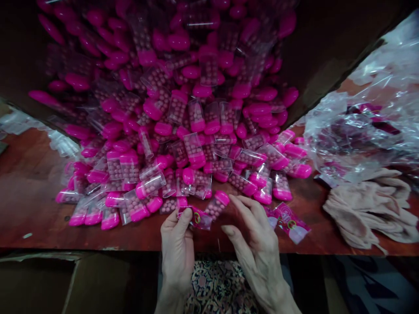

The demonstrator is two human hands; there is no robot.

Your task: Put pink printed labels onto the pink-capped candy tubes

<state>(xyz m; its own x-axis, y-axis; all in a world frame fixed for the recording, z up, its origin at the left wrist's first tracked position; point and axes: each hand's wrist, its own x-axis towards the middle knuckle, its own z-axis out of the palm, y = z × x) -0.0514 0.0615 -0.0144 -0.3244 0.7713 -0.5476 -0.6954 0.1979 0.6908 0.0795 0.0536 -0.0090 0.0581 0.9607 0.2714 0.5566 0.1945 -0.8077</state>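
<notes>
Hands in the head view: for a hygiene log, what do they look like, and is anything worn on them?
The left hand and right hand are bare, with short nails: no gloves, rings or watch, and no sleeve shows before the frame's edge.

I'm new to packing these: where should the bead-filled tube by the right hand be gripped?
Probably pinch the tube's clear body from the near side, just below the pink cap. The tube lies tilted at the front edge of the pile, so that side is free, and the right hand is beside it.
</notes>
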